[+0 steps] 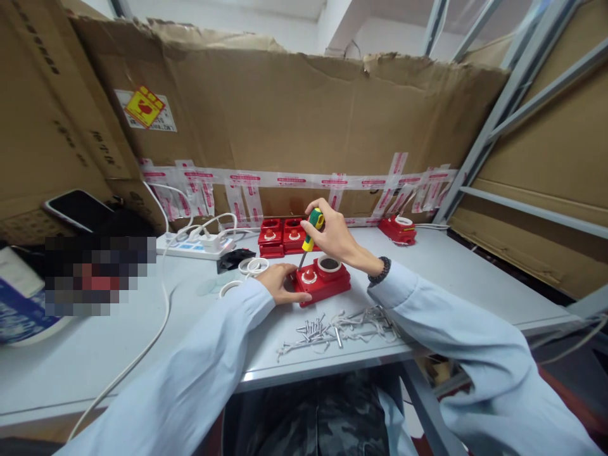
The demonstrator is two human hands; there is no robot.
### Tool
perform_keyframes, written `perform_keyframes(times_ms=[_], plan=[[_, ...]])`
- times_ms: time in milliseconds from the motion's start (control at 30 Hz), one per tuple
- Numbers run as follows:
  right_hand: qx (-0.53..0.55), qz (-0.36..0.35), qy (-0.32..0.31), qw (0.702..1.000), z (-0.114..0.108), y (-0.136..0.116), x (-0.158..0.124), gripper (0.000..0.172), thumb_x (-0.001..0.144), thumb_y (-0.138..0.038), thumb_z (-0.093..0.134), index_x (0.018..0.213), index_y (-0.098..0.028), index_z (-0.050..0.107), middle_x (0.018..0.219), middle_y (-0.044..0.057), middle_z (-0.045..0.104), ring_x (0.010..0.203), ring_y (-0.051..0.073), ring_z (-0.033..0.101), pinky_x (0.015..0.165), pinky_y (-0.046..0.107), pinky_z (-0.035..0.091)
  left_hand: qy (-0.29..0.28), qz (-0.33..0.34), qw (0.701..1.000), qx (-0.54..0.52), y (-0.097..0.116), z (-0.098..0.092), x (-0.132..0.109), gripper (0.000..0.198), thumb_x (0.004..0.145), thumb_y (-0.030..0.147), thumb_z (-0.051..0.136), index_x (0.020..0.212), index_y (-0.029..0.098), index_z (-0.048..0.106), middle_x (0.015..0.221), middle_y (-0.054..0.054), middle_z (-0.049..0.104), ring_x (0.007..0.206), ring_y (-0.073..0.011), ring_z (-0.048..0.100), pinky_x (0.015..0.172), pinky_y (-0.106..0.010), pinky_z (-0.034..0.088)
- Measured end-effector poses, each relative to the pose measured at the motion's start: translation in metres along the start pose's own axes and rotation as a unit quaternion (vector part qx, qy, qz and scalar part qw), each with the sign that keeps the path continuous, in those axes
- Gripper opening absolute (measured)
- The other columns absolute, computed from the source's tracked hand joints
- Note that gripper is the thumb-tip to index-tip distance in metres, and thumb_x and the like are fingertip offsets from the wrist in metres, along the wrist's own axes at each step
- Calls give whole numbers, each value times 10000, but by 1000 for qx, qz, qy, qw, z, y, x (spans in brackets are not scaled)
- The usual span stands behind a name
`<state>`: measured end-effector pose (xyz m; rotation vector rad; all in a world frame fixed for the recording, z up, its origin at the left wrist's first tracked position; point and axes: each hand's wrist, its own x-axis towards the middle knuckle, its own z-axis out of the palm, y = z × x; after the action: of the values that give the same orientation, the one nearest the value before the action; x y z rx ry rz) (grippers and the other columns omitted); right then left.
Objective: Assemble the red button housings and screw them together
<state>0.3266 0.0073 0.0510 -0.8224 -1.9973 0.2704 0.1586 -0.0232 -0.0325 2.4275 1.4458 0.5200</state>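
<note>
Red box (327,286), centre of frame, flat on grey tabletop (456,285); red knob at its left, white ring around dark round face at its right. Clamped at left end by left hand (279,284): thumb along near edge, fingertips at far-left corner. Right hand (335,233) just above, closed around green-and-yellow screwdriver (308,242); held tilted, shaft down to box's far-left corner. Tip too small to tell if seated in a screw. Hands apart from each other, both at the same box. Dark beaded bracelet (379,271) on right wrist, light blue sleeves on both arms.

Just below box in frame: loose pile of screws (311,329), then tangle of pale string with metal rods (363,322) near table edge. Left of left hand: white rings (257,265), small black bag (235,260), white power strip (192,246) with plugs in. Behind box: row of similar red units (270,237), partly hidden by right hand. Another red unit (398,230) well apart, right of centre. Phone (80,212) at left of frame, propped up. Taped cardboard (294,114) across upper frame; metal shelf frame (503,123) at upper right.
</note>
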Motion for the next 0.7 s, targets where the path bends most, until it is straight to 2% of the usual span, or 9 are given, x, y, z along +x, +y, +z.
perform_keyframes(times_ms=[300, 433, 533, 633, 700], plan=[[-23, 2, 1, 1000, 1, 2, -1, 168, 808, -285, 500, 934, -186, 448, 691, -38, 509, 584, 93, 469, 597, 220, 367, 2, 7, 1000, 14, -3, 2, 1, 591, 598, 687, 579, 839, 148, 607, 772, -74, 643, 678, -216, 579, 594, -292, 395], [-102, 0, -1, 995, 0, 0, 0, 194, 819, -305, 508, 955, -177, 456, 709, -17, 562, 603, 107, 510, 592, 220, 367, -1, 7, 1000, 17, -2, 1, 1, 582, 600, 688, 581, 816, 149, 600, 765, -75, 639, 667, -216, 581, 596, -295, 393], [-230, -10, -23, 973, -1, -10, 3, 241, 833, -365, 506, 960, -161, 481, 732, 25, 620, 624, 143, 559, 582, 244, 362, -3, 8, 1000, 12, -2, 0, 1, 560, 601, 694, 578, 770, 159, 583, 723, -57, 626, 647, -206, 577, 594, -291, 390], [-364, -8, -52, 930, 0, -26, 8, 354, 855, -472, 449, 944, -135, 513, 737, 95, 649, 663, 211, 606, 565, 277, 365, -5, 17, 1000, 12, -3, -1, 1, 545, 612, 693, 573, 751, 166, 566, 712, -53, 622, 651, -205, 577, 595, -288, 390], [-413, 1, -68, 908, 3, -36, 13, 415, 870, -507, 398, 917, -117, 533, 741, 137, 650, 702, 241, 621, 564, 290, 374, -5, 27, 1000, 13, -4, -1, 1, 544, 620, 689, 571, 765, 165, 564, 725, -58, 625, 668, -210, 581, 602, -289, 395]])
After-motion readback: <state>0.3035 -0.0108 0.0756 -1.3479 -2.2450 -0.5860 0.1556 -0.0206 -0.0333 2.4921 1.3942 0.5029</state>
